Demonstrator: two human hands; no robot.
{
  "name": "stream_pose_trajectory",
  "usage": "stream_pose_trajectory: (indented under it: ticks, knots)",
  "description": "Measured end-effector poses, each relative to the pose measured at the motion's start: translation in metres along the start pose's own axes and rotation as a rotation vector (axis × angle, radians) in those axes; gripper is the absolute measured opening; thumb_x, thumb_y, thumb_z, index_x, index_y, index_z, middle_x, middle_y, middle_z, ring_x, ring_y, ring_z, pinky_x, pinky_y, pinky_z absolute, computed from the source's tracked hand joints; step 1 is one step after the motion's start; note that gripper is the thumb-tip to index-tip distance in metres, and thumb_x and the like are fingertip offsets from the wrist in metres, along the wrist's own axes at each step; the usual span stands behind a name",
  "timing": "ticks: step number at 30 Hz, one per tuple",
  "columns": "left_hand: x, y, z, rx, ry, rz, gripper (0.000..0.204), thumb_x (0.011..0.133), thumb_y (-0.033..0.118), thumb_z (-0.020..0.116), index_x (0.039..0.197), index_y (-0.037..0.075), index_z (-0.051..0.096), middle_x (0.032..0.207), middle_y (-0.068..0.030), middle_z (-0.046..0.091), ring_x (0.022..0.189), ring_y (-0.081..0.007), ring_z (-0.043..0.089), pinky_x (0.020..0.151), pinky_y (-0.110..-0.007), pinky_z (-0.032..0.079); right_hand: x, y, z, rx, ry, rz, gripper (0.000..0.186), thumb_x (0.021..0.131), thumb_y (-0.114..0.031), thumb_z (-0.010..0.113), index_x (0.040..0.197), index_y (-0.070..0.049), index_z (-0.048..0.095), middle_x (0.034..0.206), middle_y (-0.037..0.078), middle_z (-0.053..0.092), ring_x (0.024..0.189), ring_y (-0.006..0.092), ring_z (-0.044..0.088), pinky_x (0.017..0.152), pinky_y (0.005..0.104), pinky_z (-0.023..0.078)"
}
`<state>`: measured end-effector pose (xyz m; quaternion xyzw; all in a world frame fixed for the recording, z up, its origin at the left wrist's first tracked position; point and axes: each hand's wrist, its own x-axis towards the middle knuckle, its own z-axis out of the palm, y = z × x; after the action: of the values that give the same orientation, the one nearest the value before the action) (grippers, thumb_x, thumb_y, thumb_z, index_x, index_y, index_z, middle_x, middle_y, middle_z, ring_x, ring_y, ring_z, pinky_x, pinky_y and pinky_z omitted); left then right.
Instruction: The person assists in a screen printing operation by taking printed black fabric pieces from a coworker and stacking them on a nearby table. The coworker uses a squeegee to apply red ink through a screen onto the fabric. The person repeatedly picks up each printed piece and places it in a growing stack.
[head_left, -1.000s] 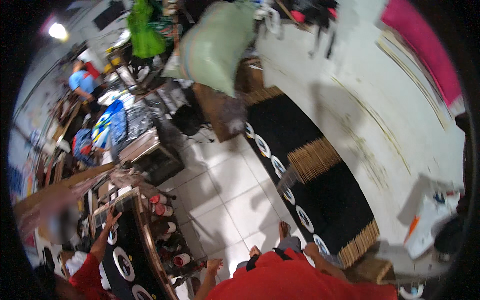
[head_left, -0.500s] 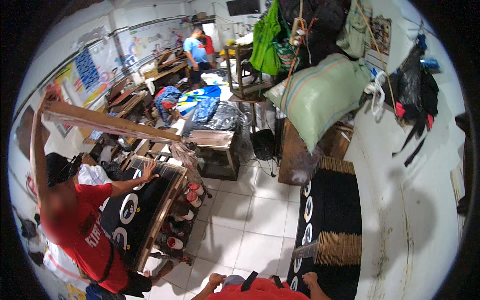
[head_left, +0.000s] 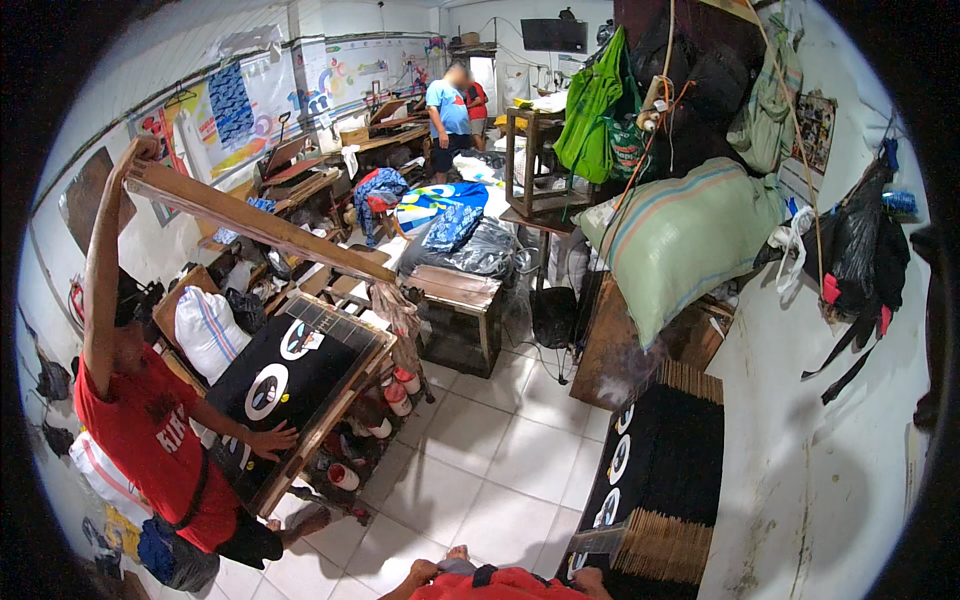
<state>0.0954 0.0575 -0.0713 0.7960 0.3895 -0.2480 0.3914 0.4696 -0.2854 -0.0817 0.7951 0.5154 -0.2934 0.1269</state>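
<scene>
Only the tops of my hands show at the lower edge, on either side of my red shirt (head_left: 500, 585). My left hand (head_left: 424, 572) lies close against my body above the white floor tiles. My right hand (head_left: 588, 577) is next to a long black cloth with white round prints (head_left: 655, 470) and a stack of ribbed brown boards (head_left: 655, 545). The fingers of both hands are too small and cropped to read. Neither hand shows anything in it.
At the left a person in a red shirt (head_left: 150, 440) holds up a hinged wooden frame (head_left: 250, 220) over a print table with black printed cloth (head_left: 285, 370). Paint pots (head_left: 385, 425) sit under it. A big green sack (head_left: 690, 240) lies on a wooden crate; another person (head_left: 448, 110) stands far back.
The view has swung from the right wall and floor across to the whole room. The person in red has kept the wooden frame raised. My hands stay low at the lower edge.
</scene>
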Motion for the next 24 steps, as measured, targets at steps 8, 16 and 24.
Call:
stream_pose_trajectory:
  ticks: [8,16,24]
  knots:
    - [0.013,-0.002,-0.028,-0.249,0.012,0.04,0.031,0.076,0.031,0.055,0.106,0.029,0.062,0.085,-0.0008,0.066,0.069,-0.0174,0.063,0.061,-0.031,0.051,0.006,-0.041,0.033,0.04,-0.193,0.005,0.029,0.077,-0.04,0.049,0.087,-0.021,0.068,0.086,0.006,0.066,0.08,0.0248,0.064,0.064,0.0403,0.05]
    - [-0.023,0.003,-0.055,-0.282,-0.035,-0.162,0.022,0.076,0.019,0.066,0.091,0.002,0.066,0.072,-0.0067,0.063,0.055,-0.0144,0.056,0.048,-0.028,0.046,0.007,-0.045,-0.056,1.074,-0.022,0.515,0.02,0.079,-0.025,0.053,0.079,-0.008,0.063,0.071,0.008,0.062,0.056,0.0199,0.06,0.044,0.033,0.045]
    - [-0.019,-0.034,-0.035,0.301,0.149,0.339,0.033,0.084,0.041,0.046,0.098,0.018,0.065,0.089,-0.0042,0.065,0.069,-0.0229,0.063,0.063,-0.037,0.051,0.006,-0.075,-0.076,0.851,-0.039,0.451,0.018,0.074,-0.028,0.059,0.083,-0.014,0.065,0.077,0.006,0.064,0.071,0.0197,0.062,0.057,0.0354,0.048]
